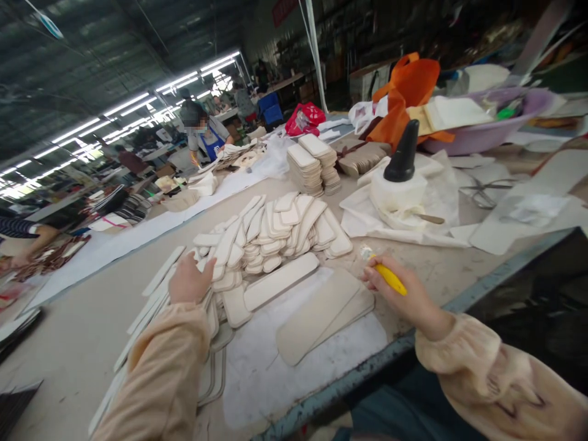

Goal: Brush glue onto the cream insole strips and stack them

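Note:
My right hand (404,297) grips a yellow-handled brush (386,274), its pale bristle tip pointing up-left above the table. My left hand (189,280) rests palm down on a spread of cream, insole-shaped pieces (271,236), fingers bent over them; whether it grips one I cannot tell. Two longer beige insole pieces (316,315) lie overlapped on a white sheet (275,367) between my hands. Another long cream piece (281,280) lies just beyond them.
A white glue pot with a black cone top (400,177) stands at the right on white cloth. Stacks of insoles (312,162) sit behind the pile. A purple basin (487,131), an orange bag (407,92) and scissors (482,190) lie farther back. Other people work at far tables.

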`<state>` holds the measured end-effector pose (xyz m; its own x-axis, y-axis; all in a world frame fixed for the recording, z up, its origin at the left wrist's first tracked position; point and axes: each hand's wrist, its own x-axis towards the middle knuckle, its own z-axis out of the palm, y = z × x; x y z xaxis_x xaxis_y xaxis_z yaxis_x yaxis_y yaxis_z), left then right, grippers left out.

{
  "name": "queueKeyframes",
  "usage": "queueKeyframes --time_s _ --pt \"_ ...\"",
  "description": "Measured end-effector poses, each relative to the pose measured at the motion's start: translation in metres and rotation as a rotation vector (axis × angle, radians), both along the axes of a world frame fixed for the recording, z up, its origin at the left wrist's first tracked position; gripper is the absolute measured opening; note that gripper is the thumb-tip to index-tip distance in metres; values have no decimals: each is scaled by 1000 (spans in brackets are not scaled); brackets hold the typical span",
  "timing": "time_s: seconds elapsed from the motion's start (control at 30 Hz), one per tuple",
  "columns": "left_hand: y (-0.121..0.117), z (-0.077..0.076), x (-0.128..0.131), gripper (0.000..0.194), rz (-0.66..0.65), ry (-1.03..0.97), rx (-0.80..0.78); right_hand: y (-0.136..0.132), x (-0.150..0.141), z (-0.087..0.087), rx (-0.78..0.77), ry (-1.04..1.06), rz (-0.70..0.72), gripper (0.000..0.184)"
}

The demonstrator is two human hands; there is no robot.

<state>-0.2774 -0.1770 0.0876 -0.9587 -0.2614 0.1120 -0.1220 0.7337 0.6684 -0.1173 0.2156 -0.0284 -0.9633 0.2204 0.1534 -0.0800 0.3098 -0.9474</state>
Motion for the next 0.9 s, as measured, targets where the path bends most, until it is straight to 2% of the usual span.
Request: queueKeyframes --time_s 0.07,0.1,0.13,0.2,0.27,0.33,0.47,0.57,0.63,0.73,0.8,0.9 --pt "12 -24 42 58 -104 17 -76 1 2 0 43 8 -10 24" --pt "19 -38 65 56 -205 22 -99 2 2 0 98 14 -28 23" --pt "26 -54 89 56 -380 46 -170 3 2 0 174 19 -40 23" --pt "39 -86 132 60 -634 57 -298 4 1 -3 349 31 -45 23" --pt "47 -112 162 73 -749 42 -364 3 -1 -8 484 47 -8 25" --pt "50 -128 176 78 -772 46 -388 0 -2 -16 549 61 47 26" --pt "47 -136 173 68 -801 86 -369 -8 -3 -24 600 51 110 22" --pt "43 -138 166 67 -853 132 -353 -10 0 -18 563 47 99 21" --pt "41 -142 162 69 -878 168 -353 -8 4 -12 493 55 84 20" --pt "40 -147 160 72 -884 202 -348 -3 14 -1 296 62 24 23" --pt "41 -148 160 75 -867 193 -329 2 24 5 164 71 -51 27" --pt "41 -146 163 82 -827 154 -300 17 34 15 83 89 -217 29"
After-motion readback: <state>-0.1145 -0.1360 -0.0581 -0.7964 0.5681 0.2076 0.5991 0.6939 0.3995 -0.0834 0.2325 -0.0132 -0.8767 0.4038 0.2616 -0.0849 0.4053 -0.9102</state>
